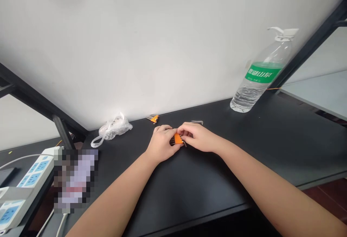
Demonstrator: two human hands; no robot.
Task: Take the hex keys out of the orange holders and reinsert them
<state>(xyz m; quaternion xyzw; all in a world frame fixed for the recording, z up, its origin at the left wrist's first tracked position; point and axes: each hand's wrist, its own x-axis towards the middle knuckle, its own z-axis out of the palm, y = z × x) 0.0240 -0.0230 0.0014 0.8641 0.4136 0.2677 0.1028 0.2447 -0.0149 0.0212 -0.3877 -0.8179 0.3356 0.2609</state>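
Note:
An orange-holdered hex key set (178, 139) is between my two hands, just above or on the black tabletop. My left hand (162, 143) wraps round it from the left, with dark keys showing by the palm. From the right, my right hand (198, 136) closes its thumb and fingers at the holder's edge, where a bent key end sticks out. Whether those fingertips pinch a single key is hidden. Behind my right hand lie loose silver hex keys (197, 122). A second orange-holdered hex key set (153, 118) rests near the wall.
A large water bottle (256, 74) with a green label stands at the back right. At the back left lies a clear plastic bag (115, 126). A white power strip (34, 175) with cables and a blurred-out object (77, 181) are at the left. Black frame bars flank the table (195, 190).

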